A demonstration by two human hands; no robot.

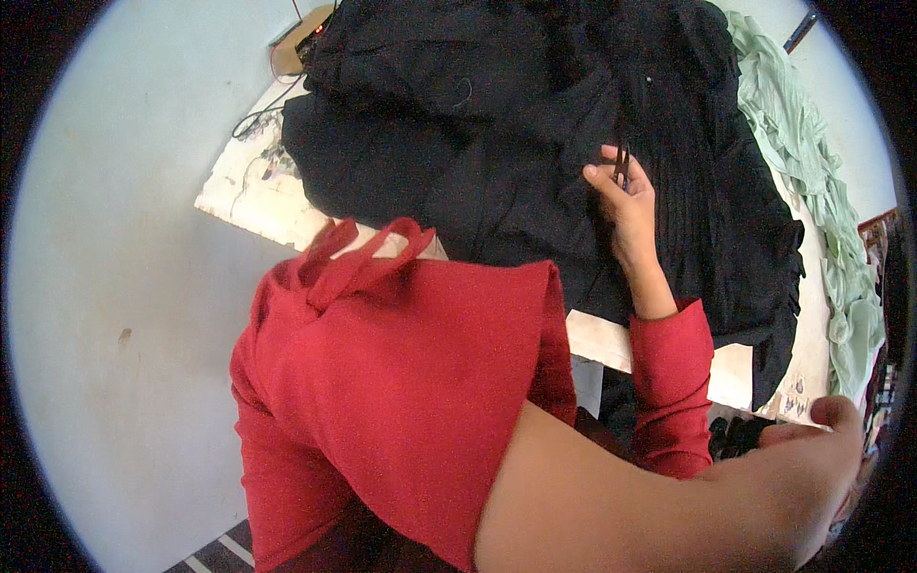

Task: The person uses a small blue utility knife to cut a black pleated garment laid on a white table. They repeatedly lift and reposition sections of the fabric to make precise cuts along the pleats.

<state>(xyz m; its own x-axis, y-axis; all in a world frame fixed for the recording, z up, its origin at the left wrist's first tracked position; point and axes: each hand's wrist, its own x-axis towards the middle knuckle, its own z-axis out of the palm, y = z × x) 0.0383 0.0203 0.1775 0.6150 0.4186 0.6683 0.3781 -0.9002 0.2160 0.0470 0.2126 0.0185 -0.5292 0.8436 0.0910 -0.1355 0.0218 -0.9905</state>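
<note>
My right hand [623,186], in a red sleeve, grips dark thread snips [621,164] with their tips upward, over a large pile of black fabric [458,134], pleated on the right side. My left forearm crosses large and close along the bottom, from a wide red sleeve with a tie [382,363] to my left hand [826,430] at the lower right, near the table's edge. Its fingers look curled; what they hold, if anything, is hidden. The red sleeve covers part of the table's front.
The pale, stained table [239,186] shows around the black fabric. Crumpled mint fabric [802,162] runs down its right side. A cardboard box [287,48] with cables and a small red light stands at the back left. A pale wall [105,315] is at left, a striped floor [210,559] below.
</note>
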